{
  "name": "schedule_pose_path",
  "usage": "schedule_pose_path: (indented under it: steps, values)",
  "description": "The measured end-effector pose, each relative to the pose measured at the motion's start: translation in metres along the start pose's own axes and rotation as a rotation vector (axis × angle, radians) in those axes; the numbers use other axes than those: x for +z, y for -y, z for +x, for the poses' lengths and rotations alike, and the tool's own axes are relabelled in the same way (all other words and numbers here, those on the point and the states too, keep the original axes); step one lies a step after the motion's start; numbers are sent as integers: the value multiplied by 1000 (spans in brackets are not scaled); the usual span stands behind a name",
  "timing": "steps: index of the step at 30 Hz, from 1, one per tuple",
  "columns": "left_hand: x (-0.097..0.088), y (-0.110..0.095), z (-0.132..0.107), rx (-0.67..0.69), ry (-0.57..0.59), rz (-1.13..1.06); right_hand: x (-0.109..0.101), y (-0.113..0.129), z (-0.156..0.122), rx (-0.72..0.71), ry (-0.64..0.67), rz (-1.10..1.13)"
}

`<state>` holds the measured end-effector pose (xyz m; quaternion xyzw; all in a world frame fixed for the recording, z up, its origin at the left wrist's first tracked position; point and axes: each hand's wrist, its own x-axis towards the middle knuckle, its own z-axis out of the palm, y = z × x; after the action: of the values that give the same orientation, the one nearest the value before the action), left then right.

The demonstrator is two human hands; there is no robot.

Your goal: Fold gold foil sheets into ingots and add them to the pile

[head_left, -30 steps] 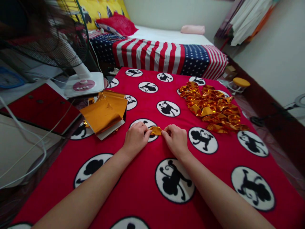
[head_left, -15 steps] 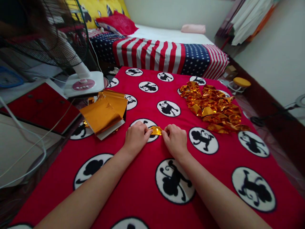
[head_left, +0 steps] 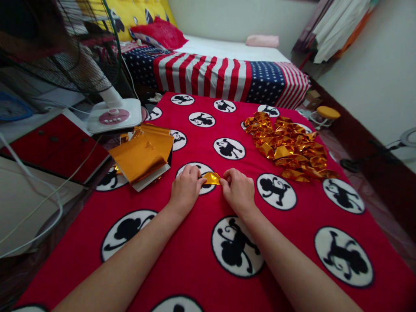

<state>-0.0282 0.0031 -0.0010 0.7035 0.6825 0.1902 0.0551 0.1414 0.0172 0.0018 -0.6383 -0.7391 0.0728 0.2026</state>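
L hand [head_left: 185, 190] & R hand [head_left: 238, 191] both clenched, fingertips pinching opposite ends of small gold foil strip [head_left: 211, 178], held just above red monkey blanket [head_left: 182, 268], 12 o'clock from wrists. Folded foil pile [head_left: 289, 147] at 2 o'clock; flat foil sheets [head_left: 139, 158] at 10 o'clock, near fan base [head_left: 113, 116].

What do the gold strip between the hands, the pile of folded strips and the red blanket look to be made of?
The gold strip, pinched by the left hand and right hand, looks like thin metallic foil, perhaps foil-faced paper: mirror-bright, sharply creased. The pile of folded strips shows the same glare and creases. The red blanket looks like fleece: matte, with a soft, fuzzy surface.
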Motion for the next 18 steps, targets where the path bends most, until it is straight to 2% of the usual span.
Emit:
schedule_pose_path:
  steps: [7, 11, 15, 18]
  values:
    - [8, 8, 1, 33, -54, -130, -1, 7, 7, 114, 67, 38]
    - [12, 14, 1, 38, -66, -264, 0, 11, 7, 129, 29, 98]
    - [12, 18, 4, 2, -75, -447, 10, 9, 6, 172, -11, 420]
    - [11, 19, 9, -70, -65, -663, 21, 7, 7, 167, -71, 682]
